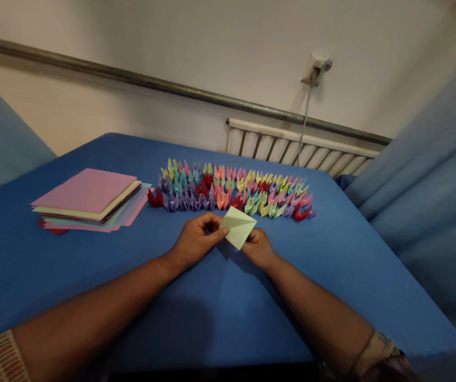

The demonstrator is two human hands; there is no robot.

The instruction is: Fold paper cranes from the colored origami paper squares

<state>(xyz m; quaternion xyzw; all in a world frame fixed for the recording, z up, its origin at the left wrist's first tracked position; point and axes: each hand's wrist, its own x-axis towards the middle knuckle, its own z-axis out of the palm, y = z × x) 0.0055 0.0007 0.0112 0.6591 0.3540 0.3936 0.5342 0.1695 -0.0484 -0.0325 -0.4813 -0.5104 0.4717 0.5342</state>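
Note:
A pale green folded paper square [238,228] is held up between both hands, just above the table, turned so that a corner points up and a crease runs across it. My left hand [199,233] pinches its left corner, with the thumb on the front. At its lower right edge, my right hand [258,246] grips the paper from behind; some of those fingers are hidden by it. Right behind the paper stand several rows of small folded paper cranes [222,197] in red, purple, pink, yellow, green and blue.
On the left lies a stack of coloured paper sheets [86,192], pink on top. A blue cloth [164,329] covers the table. Behind it are a wall pipe [144,80], a radiator [287,140] and a socket with a plugged cable [315,69]. Blue curtains [430,175] hang at the right.

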